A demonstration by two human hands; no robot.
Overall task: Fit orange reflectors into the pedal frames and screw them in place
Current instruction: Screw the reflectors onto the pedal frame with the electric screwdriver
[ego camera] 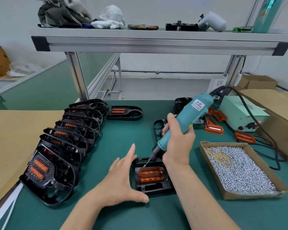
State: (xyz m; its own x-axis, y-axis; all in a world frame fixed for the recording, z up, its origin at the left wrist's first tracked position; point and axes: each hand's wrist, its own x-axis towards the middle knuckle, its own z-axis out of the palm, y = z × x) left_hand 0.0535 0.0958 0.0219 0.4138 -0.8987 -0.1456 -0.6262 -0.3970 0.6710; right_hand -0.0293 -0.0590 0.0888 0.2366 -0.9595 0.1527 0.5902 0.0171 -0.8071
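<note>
Orange plastic is seen in the reflector (151, 175), which is seated in a black pedal frame (156, 190) laid flat on the green worktop (123, 138), near the middle of its near edge. The left hand (121, 180) is held flat with fingers straight and thumb spread wide, its grip released. It is set along the frame's left side, the thumb at the frame's near-left corner; contact cannot be told. The right hand (178, 141) is raised over the frame, wrist bent, its grip clenched round the teal electric screwdriver (188, 117). The tool is tilted, its bit aimed down at the reflector's far-left corner. Finished pedals (63, 146) are stacked in a row toward the left edge. A cardboard tray (226, 195) of screws (239, 168) is placed toward the right edge.
</note>
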